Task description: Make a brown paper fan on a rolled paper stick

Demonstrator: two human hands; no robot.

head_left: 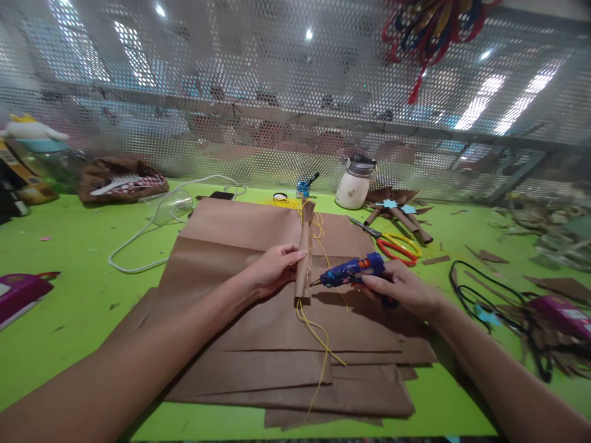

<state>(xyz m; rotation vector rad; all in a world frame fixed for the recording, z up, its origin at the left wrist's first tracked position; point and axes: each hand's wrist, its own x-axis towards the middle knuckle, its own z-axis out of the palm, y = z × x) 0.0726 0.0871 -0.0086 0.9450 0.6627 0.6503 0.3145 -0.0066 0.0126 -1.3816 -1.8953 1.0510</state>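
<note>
1. Resting on the counter [69, 258], the brown paper sheets [277, 344] are light and floppy.
2. Your left hand [272, 267] clamps the paper roll [303, 258] mid-length (crushable, so grip gently).
3. Your right hand [401, 289] wraps the blue glue gun [353, 271], rigid, nozzle touching the roll.

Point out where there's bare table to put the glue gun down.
Bare green table lies left of the brown paper sheets, between the white cable and the pink case. The right side is crowded: scissors, black cord, paper scraps.
</note>
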